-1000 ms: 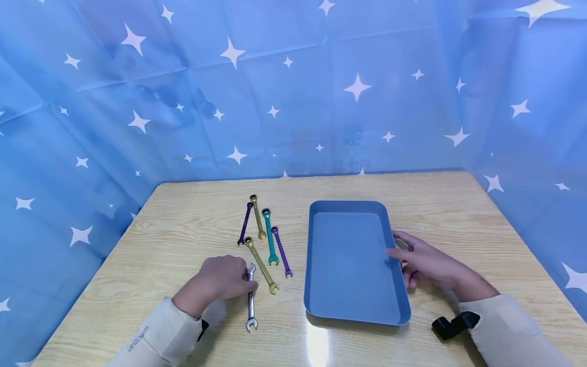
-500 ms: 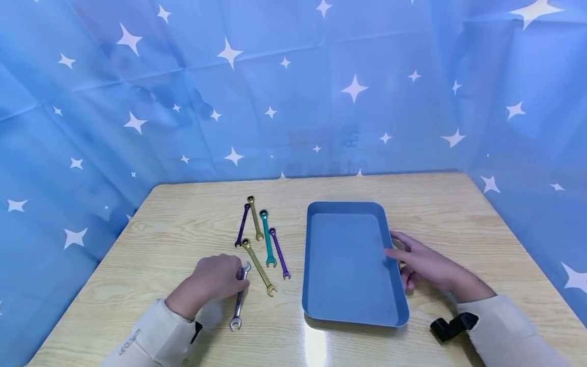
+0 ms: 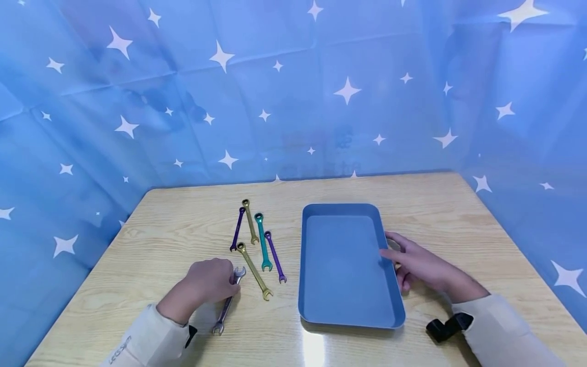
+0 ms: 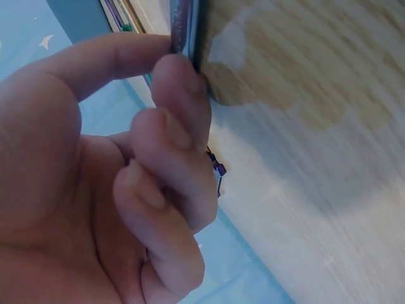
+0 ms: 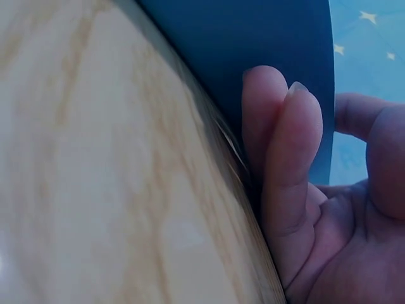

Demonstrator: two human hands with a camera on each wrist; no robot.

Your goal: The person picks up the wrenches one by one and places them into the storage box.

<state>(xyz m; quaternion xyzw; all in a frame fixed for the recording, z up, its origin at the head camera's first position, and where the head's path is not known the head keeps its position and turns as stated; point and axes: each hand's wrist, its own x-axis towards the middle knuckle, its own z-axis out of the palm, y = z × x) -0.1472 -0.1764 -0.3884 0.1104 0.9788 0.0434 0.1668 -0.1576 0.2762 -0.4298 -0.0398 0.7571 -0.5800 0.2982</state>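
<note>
My left hand (image 3: 207, 281) pinches a silver combination wrench (image 3: 224, 313) between thumb and fingers, low over the table on the left. One jawed end shows beyond the fingertips, the other points toward me. In the left wrist view, the wrench shaft (image 4: 183, 28) stands between the thumb and index finger. My right hand (image 3: 422, 265) grips the right side of a blue rectangular tray (image 3: 348, 265). Its thumb lies over the rim, and in the right wrist view curled fingers (image 5: 291, 145) lie against the outer wall.
Right of the left hand lie a near gold wrench (image 3: 255, 271), a teal wrench (image 3: 263, 242) and a purple wrench (image 3: 275, 257). Farther back are a dark purple wrench (image 3: 237, 229) and another gold wrench (image 3: 250, 221). A starry blue curtain (image 3: 275, 92) hangs behind the wooden table (image 3: 151, 244).
The left hand has shifted slightly left and turned the silver wrench, so its near end has swung left from below the fingers. The right hand keeps its hold on the tray.
</note>
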